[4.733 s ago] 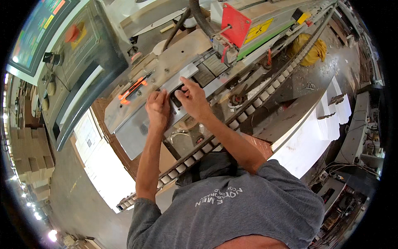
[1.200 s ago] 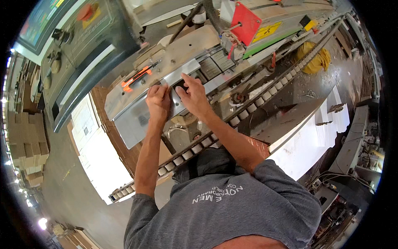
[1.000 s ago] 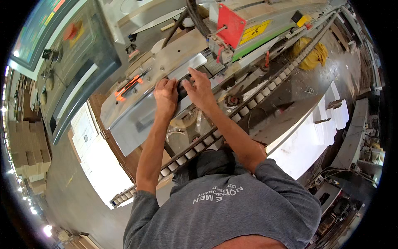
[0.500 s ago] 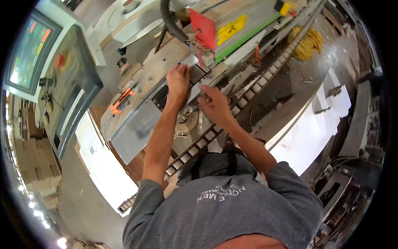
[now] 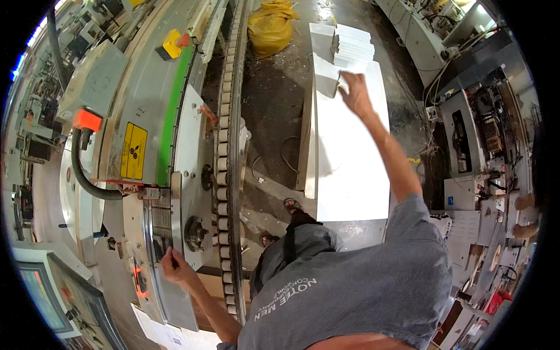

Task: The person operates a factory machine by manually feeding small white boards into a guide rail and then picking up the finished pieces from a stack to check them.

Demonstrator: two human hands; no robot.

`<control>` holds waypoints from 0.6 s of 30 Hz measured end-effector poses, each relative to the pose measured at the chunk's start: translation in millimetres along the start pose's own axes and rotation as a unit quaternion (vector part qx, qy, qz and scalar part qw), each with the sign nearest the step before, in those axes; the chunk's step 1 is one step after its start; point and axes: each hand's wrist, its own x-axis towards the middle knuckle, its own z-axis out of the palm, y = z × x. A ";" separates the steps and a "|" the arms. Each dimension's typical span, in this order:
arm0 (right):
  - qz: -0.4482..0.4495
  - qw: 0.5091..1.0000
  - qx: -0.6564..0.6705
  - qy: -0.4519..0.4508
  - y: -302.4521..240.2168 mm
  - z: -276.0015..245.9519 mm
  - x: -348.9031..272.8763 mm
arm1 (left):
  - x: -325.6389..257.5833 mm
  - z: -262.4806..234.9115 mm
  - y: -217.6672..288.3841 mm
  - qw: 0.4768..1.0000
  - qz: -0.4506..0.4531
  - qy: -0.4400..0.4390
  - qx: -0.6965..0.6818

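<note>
1. Now your left hand (image 5: 174,268) rests on the grey metal machine panel (image 5: 169,233), fingers curled against its lower edge beside the round knob (image 5: 195,233); whether that grip clamps anything, I cannot tell.
2. Your right hand (image 5: 354,93) stretches far out to the white board stack (image 5: 344,49), fingers spread over the edge of a small white piece, touching it rather than closed round it.
3. That stack sits at the far end of the large white panel (image 5: 350,169), which lies flat to your right.
4. Between your hands runs the roller conveyor track (image 5: 224,146), with a yellow sack (image 5: 269,26) on the floor beyond.
</note>
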 end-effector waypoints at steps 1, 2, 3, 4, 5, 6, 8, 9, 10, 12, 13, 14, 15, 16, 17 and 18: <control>0.009 0.998 -0.061 -0.021 36.8 3.6 4.4 | -6.7 8.5 10.1 1.000 0.000 -0.003 0.000; -0.011 0.996 -0.088 -0.025 34.9 19.5 21.1 | -16.4 -2.1 18.6 1.000 0.001 0.013 0.024; -0.030 0.992 -0.119 -0.024 33.0 31.8 37.6 | -20.2 -7.5 20.9 0.999 0.003 0.028 0.046; 0.012 0.991 -0.085 -0.103 31.4 36.8 42.5 | -28.3 -7.9 6.9 0.999 -0.013 0.028 0.034; -0.004 0.988 -0.105 -0.113 67.1 47.5 37.4 | -26.1 -5.7 11.4 0.999 0.009 -0.001 0.037; 0.001 0.982 -0.073 -0.176 88.3 53.3 36.5 | -23.7 -8.1 28.1 0.995 -0.081 -0.060 0.021; -0.015 0.995 -0.001 -0.103 140.5 50.8 16.4 | -16.8 7.9 45.1 0.999 0.030 -0.026 0.013; 0.017 0.987 -0.007 -0.161 155.7 45.1 7.7 | -17.1 10.1 53.3 0.998 -0.038 -0.046 -0.032; -0.025 0.990 -0.048 -0.131 136.6 47.7 7.5 | -17.5 7.6 50.7 0.999 0.032 -0.037 0.020; -0.170 0.973 -0.155 -0.019 123.1 27.8 -3.4 | -22.0 3.6 45.6 1.000 0.018 -0.015 0.008; -0.129 0.977 -0.141 -0.093 119.0 21.7 0.2 | -27.0 0.1 35.9 0.999 0.032 -0.019 0.009; 0.012 0.988 -0.073 -0.134 85.1 22.6 -0.6 | -31.6 -8.1 39.1 1.000 0.009 -0.010 0.003; 0.048 0.978 0.039 -0.198 87.3 35.2 5.6 | -32.6 -7.8 41.2 1.000 -0.006 -0.010 -0.021; -0.028 0.980 0.075 -0.182 44.9 47.6 1.1 | -42.0 -14.2 39.5 1.000 -0.019 0.007 -0.011; -0.100 0.976 0.105 -0.163 -7.2 47.8 -3.3 | -49.0 -18.5 37.8 0.999 -0.022 0.031 -0.015; -0.140 0.965 0.142 -0.169 -65.8 36.6 -9.6 | -57.4 -20.0 34.0 0.998 -0.023 0.057 -0.034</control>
